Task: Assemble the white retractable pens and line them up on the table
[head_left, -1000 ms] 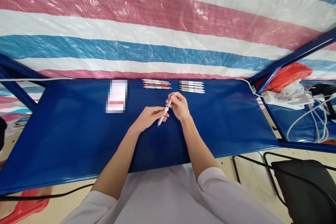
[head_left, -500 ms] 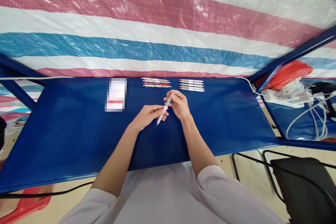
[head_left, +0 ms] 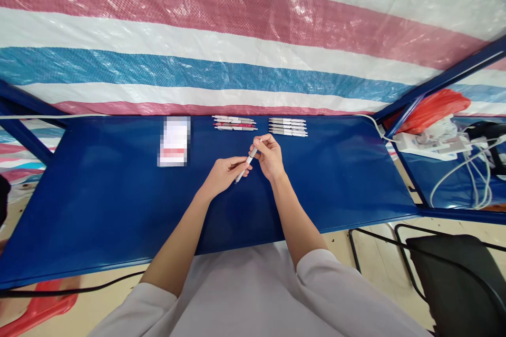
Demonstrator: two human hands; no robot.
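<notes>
A white and grey pen [head_left: 249,160] is held at a slant above the blue table [head_left: 118,210], its upper end leaning right. My left hand [head_left: 223,175] is closed on the lower part of the barrel, with the pen's end poking out below the fingers. Around the upper grey part, the thumb and fingers of my right hand [head_left: 269,157] are pinched. Beyond my hands lie two groups of pens: a left group [head_left: 235,127] of several white ones with a red one among them, and a right group [head_left: 288,127] of several white and grey ones, side by side.
A blurred-out white and red rectangular item [head_left: 174,142] lies at the table's back left. Striped sheeting [head_left: 237,21] hangs behind. On the right are a power strip [head_left: 427,146] with white cables and a red bag [head_left: 438,110]. A black chair [head_left: 454,268] stands at lower right.
My right hand has shifted very slightly, still pinching the pen's upper part. My left hand keeps its hold, and the pens on the table have not moved.
</notes>
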